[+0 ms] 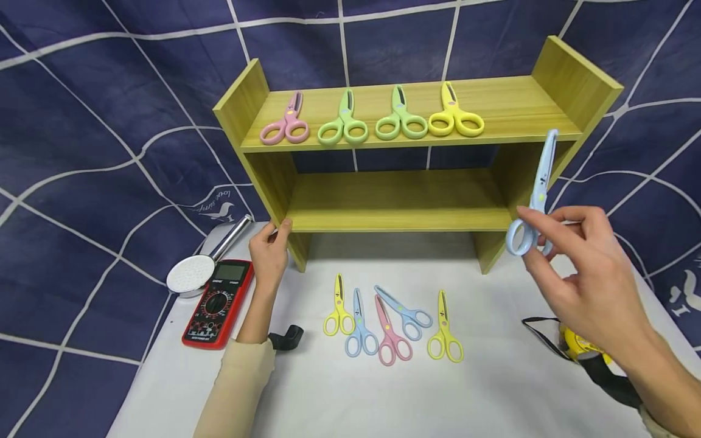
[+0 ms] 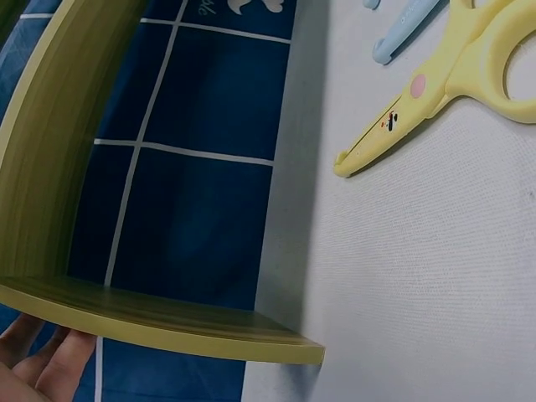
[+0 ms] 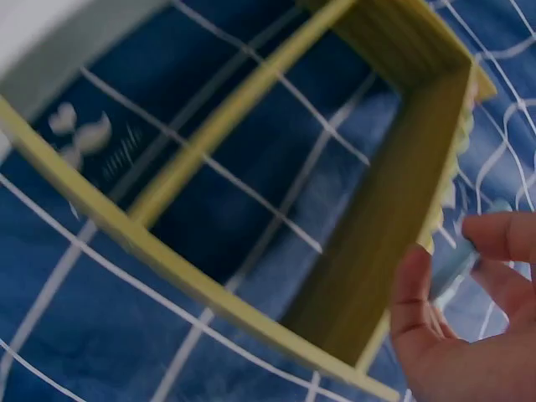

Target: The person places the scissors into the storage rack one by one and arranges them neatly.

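Observation:
My right hand (image 1: 594, 274) pinches a light blue pair of scissors (image 1: 539, 182) by its handles, blades pointing up, in front of the shelf's right end. The right wrist view shows these scissors (image 3: 456, 272) blurred between thumb and fingers. At the wooden shelf's lower left, the fingers of my left hand (image 1: 269, 255) rest against the outside of the side panel (image 2: 167, 331). On the top board stand pink scissors (image 1: 287, 121), two green pairs, one of them the left green scissors (image 1: 345, 121), and yellow scissors (image 1: 453, 112), leaning or lying in a row with handles forward.
Several scissors lie on the white table, among them pink scissors (image 1: 389, 334) and right-hand yellow scissors (image 1: 445, 331). A red multimeter (image 1: 218, 304) and shower head (image 1: 191, 274) are at left, a yellow tape measure (image 1: 580, 345) at right. A checked blue cloth (image 1: 71, 213) hangs behind.

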A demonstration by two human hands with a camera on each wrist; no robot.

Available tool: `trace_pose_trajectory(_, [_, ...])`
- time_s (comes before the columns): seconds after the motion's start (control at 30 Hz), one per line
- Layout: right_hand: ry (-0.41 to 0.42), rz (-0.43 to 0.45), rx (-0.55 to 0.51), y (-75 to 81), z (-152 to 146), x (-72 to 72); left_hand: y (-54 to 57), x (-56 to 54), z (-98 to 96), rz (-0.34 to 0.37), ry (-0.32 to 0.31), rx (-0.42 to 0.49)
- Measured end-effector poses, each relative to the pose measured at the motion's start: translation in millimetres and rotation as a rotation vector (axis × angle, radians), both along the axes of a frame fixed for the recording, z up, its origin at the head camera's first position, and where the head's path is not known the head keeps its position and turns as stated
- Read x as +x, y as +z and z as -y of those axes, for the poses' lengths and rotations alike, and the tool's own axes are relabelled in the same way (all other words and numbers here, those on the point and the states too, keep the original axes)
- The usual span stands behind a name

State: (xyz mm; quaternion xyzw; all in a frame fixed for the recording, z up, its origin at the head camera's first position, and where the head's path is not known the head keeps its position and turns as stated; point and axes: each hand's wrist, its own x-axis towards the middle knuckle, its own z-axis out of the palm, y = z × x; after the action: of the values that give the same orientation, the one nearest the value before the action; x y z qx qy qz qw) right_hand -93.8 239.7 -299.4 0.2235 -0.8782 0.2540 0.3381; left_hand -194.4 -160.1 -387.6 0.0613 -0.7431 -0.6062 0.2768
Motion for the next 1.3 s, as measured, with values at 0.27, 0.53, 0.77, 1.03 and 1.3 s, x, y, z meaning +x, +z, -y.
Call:
trace_pose_trajectory(0.27, [-0.060,0.021,-0.021,40.8,-8,-17.1,-4.1,-2.7,0.8,-0.013,0.011,0.000])
trace_pose_trajectory(0.53, [-0.097,-0.031,-0.208,55.3,-9,-44.7,-32.3,-20.4,14.3,-0.029,0.014,0.007])
trace_pose_trajectory(0.77, [-0.105,0.030,-0.330,62.9,-7,-82.7,-33.6,-21.8,15.6,-0.026,0.018,0.022])
trace_pose_trajectory(1.03, [-0.130,0.086,-0.349,66.3,-1,-97.2,-34.4,-21.1,16.8,-0.032,0.004,0.020])
trace_pose_trajectory(1.3, [-0.064,-0.182,-0.453,33.9,18,-79.3,-33.6,-21.7,15.6,-0.041,0.007,0.013])
